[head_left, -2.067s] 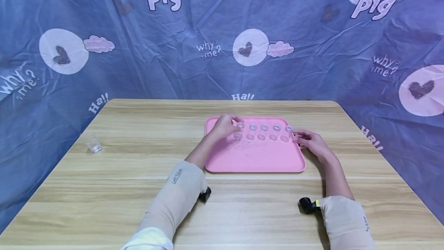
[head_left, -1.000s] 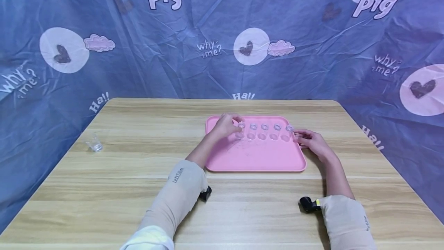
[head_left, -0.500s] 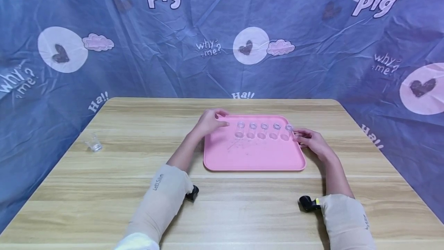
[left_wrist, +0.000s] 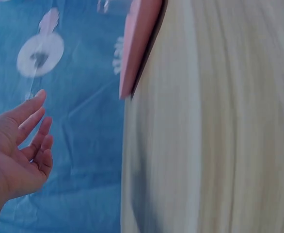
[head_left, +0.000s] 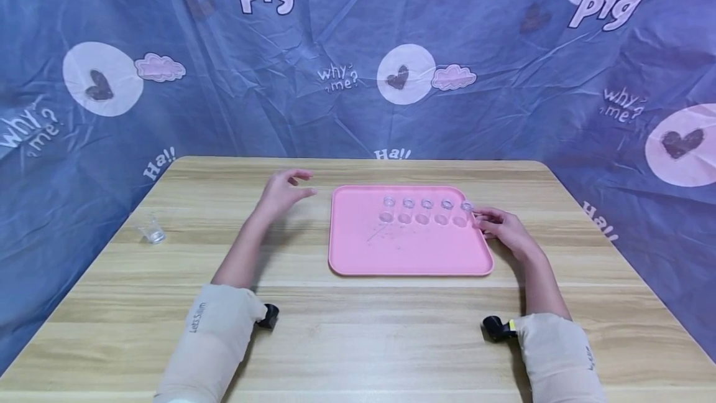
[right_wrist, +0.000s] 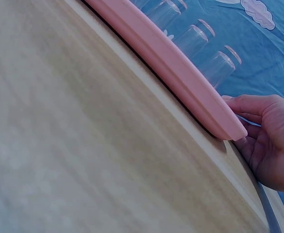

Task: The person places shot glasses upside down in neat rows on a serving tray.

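Several clear shot glasses (head_left: 427, 211) stand upside down in a row toward the back of a pink tray (head_left: 414, 258). My left hand (head_left: 281, 193) hangs over the table left of the tray, fingers loosely bent and holding nothing. In the left wrist view the same hand (left_wrist: 18, 158) shows its palm, thumb and fingers apart. At the tray's right edge, my right hand (head_left: 503, 227) is beside the rightmost glass. The right wrist view has its thumb on the pink rim (right_wrist: 181, 73) and its fingers curled against the outer side, partly hidden by the tray.
Another clear shot glass (head_left: 151, 231) is alone near the table's left edge. Behind the wooden table (head_left: 380, 334) hangs a blue printed cloth (head_left: 313, 117), with more of it at both sides.
My left hand has let go of the leftmost shot glass in the row and moved left, off the tray. The right hand stays at the tray's right edge.
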A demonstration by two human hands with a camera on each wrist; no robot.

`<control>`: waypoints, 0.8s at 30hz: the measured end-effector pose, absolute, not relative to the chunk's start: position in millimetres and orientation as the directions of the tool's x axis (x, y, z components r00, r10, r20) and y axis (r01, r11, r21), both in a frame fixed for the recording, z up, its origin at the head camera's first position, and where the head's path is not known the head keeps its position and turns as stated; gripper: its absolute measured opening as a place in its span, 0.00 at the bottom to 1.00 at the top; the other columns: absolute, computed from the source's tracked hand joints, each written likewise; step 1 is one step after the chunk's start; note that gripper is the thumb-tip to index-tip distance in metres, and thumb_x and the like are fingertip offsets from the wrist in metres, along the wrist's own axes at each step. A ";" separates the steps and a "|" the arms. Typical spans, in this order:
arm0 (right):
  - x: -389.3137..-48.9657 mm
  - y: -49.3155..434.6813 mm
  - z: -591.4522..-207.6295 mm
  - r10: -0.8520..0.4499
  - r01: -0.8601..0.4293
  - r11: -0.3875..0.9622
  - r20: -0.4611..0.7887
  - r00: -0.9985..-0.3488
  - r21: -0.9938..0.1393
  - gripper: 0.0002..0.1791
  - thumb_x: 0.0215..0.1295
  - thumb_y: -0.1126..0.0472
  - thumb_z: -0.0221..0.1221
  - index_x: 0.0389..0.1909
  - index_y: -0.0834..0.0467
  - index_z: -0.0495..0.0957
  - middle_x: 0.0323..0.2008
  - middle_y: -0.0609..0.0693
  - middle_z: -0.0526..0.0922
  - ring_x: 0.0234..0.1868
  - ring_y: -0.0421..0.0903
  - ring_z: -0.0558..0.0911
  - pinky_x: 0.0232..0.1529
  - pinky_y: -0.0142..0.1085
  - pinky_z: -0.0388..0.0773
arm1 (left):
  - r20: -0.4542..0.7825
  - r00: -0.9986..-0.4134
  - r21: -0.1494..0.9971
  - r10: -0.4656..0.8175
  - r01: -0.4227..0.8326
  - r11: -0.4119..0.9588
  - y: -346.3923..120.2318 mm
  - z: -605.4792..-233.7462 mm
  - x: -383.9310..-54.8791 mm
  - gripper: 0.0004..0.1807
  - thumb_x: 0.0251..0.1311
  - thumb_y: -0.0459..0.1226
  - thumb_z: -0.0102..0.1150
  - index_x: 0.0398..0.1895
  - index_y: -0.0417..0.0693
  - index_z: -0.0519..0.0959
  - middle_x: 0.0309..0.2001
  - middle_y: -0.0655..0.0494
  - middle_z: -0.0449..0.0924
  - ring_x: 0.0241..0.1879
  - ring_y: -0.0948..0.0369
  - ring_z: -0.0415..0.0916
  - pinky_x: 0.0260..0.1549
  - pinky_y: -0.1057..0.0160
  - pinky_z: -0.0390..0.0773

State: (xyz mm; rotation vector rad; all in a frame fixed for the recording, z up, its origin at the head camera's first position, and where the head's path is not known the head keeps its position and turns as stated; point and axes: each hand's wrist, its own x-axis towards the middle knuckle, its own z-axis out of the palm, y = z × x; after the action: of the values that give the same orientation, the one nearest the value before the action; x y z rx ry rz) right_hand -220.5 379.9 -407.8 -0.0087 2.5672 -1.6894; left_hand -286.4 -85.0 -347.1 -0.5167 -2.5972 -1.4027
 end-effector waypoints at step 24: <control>-218.4 378.2 -407.3 -0.040 0.031 0.389 -0.051 -0.998 -0.921 0.27 0.67 0.63 0.51 0.61 0.76 0.58 0.39 0.48 0.75 0.34 0.32 0.75 0.34 0.28 0.76 | 0.300 -0.948 0.776 -0.108 0.177 0.605 -235.3 -344.4 -245.9 0.23 0.55 0.41 0.63 0.51 0.36 0.75 0.43 0.56 0.78 0.41 0.58 0.66 0.33 0.69 0.66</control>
State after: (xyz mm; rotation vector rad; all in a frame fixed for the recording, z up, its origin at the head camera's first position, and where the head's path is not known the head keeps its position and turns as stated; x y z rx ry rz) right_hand -218.4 378.2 -407.3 -0.0079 2.5632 -1.7022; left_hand -245.9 -235.3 -344.4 -0.0560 -2.5178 -1.2674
